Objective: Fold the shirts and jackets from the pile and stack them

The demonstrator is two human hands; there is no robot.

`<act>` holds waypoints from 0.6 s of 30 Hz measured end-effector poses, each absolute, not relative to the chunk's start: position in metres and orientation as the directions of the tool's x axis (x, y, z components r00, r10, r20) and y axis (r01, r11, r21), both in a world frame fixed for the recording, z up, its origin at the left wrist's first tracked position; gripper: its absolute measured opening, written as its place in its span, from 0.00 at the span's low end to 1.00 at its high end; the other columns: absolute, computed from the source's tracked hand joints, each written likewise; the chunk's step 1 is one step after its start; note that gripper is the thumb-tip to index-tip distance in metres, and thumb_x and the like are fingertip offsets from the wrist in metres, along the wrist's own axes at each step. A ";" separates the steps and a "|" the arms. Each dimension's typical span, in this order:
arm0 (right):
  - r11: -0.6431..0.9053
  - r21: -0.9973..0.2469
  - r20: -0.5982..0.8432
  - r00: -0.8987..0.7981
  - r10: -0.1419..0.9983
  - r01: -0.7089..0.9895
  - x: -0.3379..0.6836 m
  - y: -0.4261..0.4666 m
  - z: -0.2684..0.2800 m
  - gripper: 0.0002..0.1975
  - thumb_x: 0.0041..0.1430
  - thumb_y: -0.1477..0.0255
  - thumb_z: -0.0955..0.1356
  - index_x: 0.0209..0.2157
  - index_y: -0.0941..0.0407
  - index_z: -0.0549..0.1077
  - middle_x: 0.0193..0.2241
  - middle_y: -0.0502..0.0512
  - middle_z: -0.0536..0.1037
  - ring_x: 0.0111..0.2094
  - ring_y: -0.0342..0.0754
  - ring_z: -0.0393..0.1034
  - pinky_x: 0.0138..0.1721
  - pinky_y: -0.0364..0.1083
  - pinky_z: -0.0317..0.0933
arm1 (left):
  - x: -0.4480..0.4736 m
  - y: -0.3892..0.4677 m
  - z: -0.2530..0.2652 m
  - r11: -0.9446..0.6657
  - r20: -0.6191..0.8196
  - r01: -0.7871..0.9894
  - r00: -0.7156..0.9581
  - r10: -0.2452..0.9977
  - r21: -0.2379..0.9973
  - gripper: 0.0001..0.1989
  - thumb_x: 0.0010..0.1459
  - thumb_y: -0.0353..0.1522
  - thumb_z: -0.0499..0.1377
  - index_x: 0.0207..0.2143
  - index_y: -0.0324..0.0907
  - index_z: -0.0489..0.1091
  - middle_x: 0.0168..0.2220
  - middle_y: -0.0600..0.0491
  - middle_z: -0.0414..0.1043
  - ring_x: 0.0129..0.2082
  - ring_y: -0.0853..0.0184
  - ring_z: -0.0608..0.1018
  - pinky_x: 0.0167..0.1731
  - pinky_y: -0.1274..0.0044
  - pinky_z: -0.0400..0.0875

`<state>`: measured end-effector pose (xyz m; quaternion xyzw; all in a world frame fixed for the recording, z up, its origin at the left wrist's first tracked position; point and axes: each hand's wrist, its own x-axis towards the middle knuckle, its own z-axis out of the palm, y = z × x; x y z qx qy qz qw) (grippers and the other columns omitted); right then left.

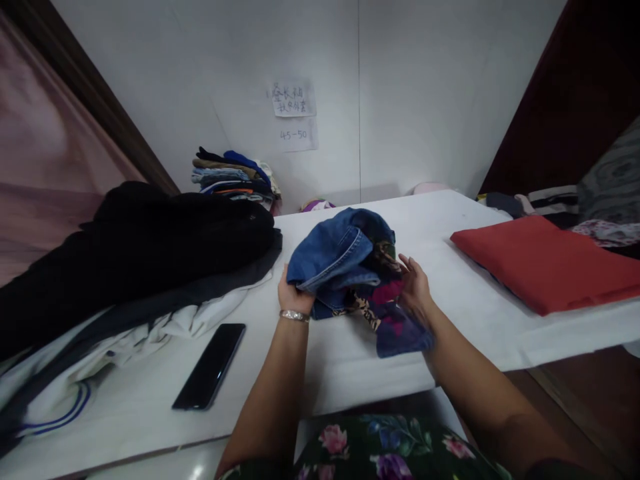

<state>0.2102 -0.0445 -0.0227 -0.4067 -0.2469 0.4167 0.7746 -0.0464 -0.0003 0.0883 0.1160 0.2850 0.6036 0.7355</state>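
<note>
A bundled blue denim garment [330,250] with a patterned, multicoloured lining is between my two hands over the middle of the white table. My left hand [296,293], wearing a silver bracelet, is closed on its left edge, with the fingertips hidden under the denim. On the other side my right hand [416,283] holds the lining side; some of its fingers stick up apart while the others are behind the cloth. A loose dark blue and purple end of the garment hangs near my right wrist, slightly blurred.
A black phone [210,367] lies left on the white table [350,373]. Behind it is a heap of black clothes [190,227] over white ones. Folded clothes [233,177] are stacked at the back. A folded red garment [550,263] lies right. Handwritten papers [294,100] hang on the wall.
</note>
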 end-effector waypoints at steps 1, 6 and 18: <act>0.275 -0.777 -0.046 0.486 0.873 -0.567 0.209 -0.046 -0.020 0.15 0.54 0.58 0.67 0.40 0.51 0.74 0.37 0.53 0.80 0.41 0.56 0.76 0.47 0.62 0.67 | -0.048 -0.003 0.078 0.273 -0.327 -0.830 0.117 0.938 0.486 0.18 0.64 0.37 0.47 0.36 0.41 0.75 0.32 0.51 0.79 0.43 0.62 0.78 0.51 0.65 0.69; 0.359 -0.838 0.113 0.513 0.851 -0.411 0.195 -0.052 -0.006 0.23 0.49 0.66 0.70 0.49 0.52 0.71 0.46 0.54 0.77 0.50 0.53 0.70 0.58 0.58 0.56 | -0.063 -0.013 0.042 0.324 -0.369 -0.817 0.148 0.918 0.478 0.24 0.63 0.43 0.46 0.35 0.38 0.76 0.33 0.47 0.79 0.42 0.58 0.79 0.50 0.63 0.69; 0.452 -0.892 0.426 0.384 0.819 0.024 0.156 -0.117 0.027 0.35 0.41 0.65 0.76 0.53 0.48 0.69 0.59 0.53 0.65 0.63 0.59 0.51 0.62 0.58 0.49 | -0.069 -0.032 0.059 0.265 -0.088 -0.817 0.257 0.962 0.512 0.27 0.63 0.45 0.42 0.51 0.40 0.69 0.43 0.45 0.77 0.48 0.59 0.76 0.52 0.63 0.66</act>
